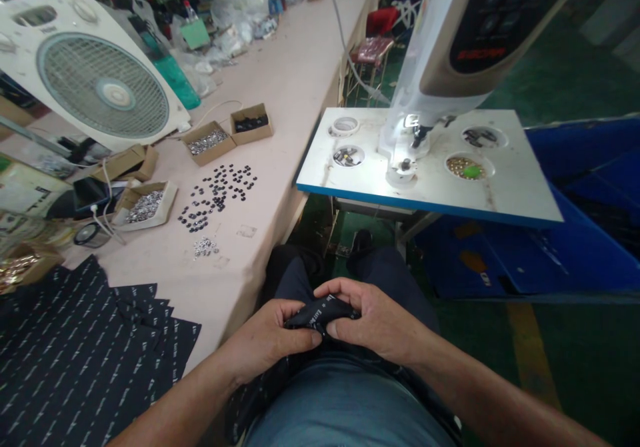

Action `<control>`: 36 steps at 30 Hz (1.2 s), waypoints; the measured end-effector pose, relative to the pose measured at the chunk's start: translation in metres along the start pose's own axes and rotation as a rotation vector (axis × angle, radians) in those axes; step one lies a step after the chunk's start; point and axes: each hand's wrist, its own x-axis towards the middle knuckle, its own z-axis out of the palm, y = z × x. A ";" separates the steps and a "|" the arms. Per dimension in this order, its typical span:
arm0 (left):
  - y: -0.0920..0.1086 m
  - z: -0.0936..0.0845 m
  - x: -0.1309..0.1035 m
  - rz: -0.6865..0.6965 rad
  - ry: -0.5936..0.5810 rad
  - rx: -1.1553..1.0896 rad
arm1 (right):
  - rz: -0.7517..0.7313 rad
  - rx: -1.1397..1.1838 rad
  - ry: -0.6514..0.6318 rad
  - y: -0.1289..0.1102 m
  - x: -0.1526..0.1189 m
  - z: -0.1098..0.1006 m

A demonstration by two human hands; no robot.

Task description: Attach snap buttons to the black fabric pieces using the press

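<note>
Just above my lap, both hands pinch a piece of black fabric [325, 311] with white printed lettering. My left hand [270, 337] grips its left end, thumb on the near side. My right hand [373, 317] holds the right end, with the thumb pressed near the middle. The part between them is bunched up, and the rest of the cloth hangs over my lap, partly hidden by my arms. More printed black fabric pieces [85, 360] lie stacked on the table to my left. Loose black snap-like discs [220, 190] and small silver pieces [205, 247] are scattered beyond them.
A press machine [425, 87] stands ahead right on a white table board [350, 190] with cups of small parts. Small cardboard boxes [207, 144] of metal pieces and a box fan [103, 87] stand on the cloth-covered table [295, 67]. A blue bin [590, 234] sits at right.
</note>
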 end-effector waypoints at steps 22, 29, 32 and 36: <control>-0.016 0.013 0.006 0.137 0.009 -0.218 | 0.029 0.292 -0.101 0.010 0.006 -0.012; -0.018 0.017 0.030 0.178 -0.098 -0.446 | -0.026 -0.166 0.118 0.002 0.022 -0.019; -0.020 0.013 0.040 0.170 -0.169 -0.504 | -0.066 -0.365 0.134 -0.005 0.037 -0.023; -0.024 0.007 0.056 0.161 -0.164 -0.546 | -0.157 -0.583 0.141 -0.019 0.068 -0.023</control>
